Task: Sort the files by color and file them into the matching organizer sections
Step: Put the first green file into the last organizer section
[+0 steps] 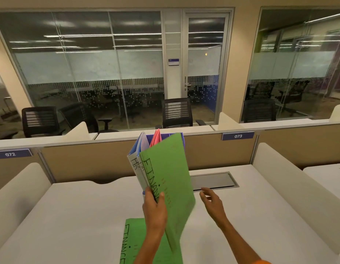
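My left hand (155, 208) grips a green file (168, 178) marked FINANCE by its lower left edge and holds it upright and tilted above the desk. Right behind it stands the blue organizer (179, 137), mostly hidden by the file, with blue-and-white files (137, 155), one marked HR, in its left section and pink files (156, 138) in the middle. Another green FINANCE file (134, 242) lies flat on the desk below my left arm. My right hand (211, 201) hovers empty to the right of the held file, fingers spread.
The white desk (70, 216) has padded side dividers (291, 183) left and right and a tan back partition (85, 161). A grey cable hatch (213, 181) sits in the desk behind the organizer. Black office chairs and glass walls lie beyond.
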`<action>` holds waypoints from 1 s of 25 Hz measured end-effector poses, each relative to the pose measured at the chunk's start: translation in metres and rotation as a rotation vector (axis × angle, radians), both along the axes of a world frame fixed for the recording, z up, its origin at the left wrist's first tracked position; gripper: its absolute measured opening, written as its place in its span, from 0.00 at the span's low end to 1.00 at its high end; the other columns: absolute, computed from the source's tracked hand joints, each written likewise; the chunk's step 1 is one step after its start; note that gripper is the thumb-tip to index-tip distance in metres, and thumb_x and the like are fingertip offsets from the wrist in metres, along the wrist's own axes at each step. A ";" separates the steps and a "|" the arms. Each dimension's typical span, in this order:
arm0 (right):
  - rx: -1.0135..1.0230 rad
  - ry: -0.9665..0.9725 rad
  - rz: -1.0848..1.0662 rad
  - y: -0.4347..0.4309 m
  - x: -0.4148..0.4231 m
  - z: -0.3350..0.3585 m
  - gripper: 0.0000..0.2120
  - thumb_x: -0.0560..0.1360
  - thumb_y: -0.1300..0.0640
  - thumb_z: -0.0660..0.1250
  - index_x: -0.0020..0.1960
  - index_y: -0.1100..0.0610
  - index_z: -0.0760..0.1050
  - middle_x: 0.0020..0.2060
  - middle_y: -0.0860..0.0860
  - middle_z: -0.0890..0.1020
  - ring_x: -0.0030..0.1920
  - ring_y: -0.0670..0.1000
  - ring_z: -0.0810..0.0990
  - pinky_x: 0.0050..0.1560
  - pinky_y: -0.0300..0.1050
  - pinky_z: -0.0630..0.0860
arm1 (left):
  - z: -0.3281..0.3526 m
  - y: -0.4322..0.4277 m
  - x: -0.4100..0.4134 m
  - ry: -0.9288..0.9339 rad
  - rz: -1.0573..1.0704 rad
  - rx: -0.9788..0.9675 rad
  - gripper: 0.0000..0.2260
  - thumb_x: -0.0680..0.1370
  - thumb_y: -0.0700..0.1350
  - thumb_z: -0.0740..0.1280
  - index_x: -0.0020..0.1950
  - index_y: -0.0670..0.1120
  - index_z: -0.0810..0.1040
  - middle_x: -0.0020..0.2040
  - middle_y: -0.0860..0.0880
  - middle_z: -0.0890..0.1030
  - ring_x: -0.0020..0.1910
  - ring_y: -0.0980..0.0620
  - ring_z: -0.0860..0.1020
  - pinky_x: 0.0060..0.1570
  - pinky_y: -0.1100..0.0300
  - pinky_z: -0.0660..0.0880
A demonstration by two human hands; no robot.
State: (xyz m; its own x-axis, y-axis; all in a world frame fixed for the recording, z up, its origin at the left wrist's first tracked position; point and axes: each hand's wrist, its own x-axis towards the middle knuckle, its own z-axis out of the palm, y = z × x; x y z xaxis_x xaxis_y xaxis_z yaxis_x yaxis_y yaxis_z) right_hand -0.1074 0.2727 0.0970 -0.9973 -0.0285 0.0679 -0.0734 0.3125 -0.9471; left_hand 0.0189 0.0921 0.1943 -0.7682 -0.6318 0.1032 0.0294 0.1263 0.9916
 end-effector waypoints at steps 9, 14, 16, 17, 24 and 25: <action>0.564 0.199 0.262 -0.040 -0.021 -0.009 0.27 0.76 0.49 0.68 0.71 0.54 0.67 0.70 0.52 0.71 0.68 0.51 0.71 0.67 0.44 0.67 | 0.058 0.013 -0.096 0.307 0.175 -0.100 0.12 0.81 0.36 0.60 0.64 0.42 0.67 0.58 0.44 0.78 0.50 0.50 0.79 0.37 0.75 0.75; 0.634 0.224 0.294 -0.046 -0.038 -0.024 0.29 0.75 0.47 0.68 0.73 0.51 0.65 0.74 0.51 0.66 0.71 0.51 0.68 0.72 0.45 0.67 | 0.048 0.015 -0.146 0.322 0.212 -0.161 0.08 0.81 0.37 0.59 0.60 0.42 0.67 0.56 0.44 0.77 0.52 0.46 0.79 0.45 0.52 0.82; 0.652 0.243 0.306 -0.045 -0.047 -0.031 0.29 0.75 0.46 0.68 0.73 0.51 0.64 0.74 0.51 0.65 0.70 0.50 0.68 0.71 0.45 0.68 | 0.039 0.014 -0.163 0.329 0.217 -0.185 0.08 0.81 0.38 0.59 0.60 0.44 0.67 0.55 0.45 0.76 0.50 0.47 0.78 0.44 0.53 0.81; 0.656 0.252 0.308 -0.044 -0.053 -0.035 0.30 0.75 0.46 0.67 0.73 0.52 0.63 0.74 0.51 0.65 0.71 0.50 0.67 0.71 0.45 0.68 | 0.034 0.014 -0.171 0.330 0.215 -0.195 0.08 0.82 0.38 0.59 0.59 0.46 0.66 0.54 0.46 0.76 0.49 0.48 0.77 0.42 0.54 0.80; 0.739 0.305 0.306 -0.053 -0.078 -0.065 0.33 0.77 0.44 0.66 0.77 0.53 0.59 0.78 0.55 0.57 0.77 0.57 0.57 0.75 0.51 0.59 | -0.010 0.012 -0.218 0.324 0.200 -0.220 0.10 0.82 0.38 0.58 0.55 0.53 0.64 0.46 0.51 0.74 0.40 0.53 0.75 0.34 0.63 0.73; 0.748 0.346 0.289 -0.055 -0.078 -0.070 0.33 0.74 0.45 0.69 0.75 0.55 0.64 0.76 0.56 0.63 0.75 0.58 0.63 0.72 0.53 0.65 | -0.018 0.011 -0.223 0.323 0.200 -0.227 0.10 0.82 0.38 0.58 0.55 0.54 0.64 0.47 0.49 0.75 0.40 0.52 0.75 0.34 0.65 0.74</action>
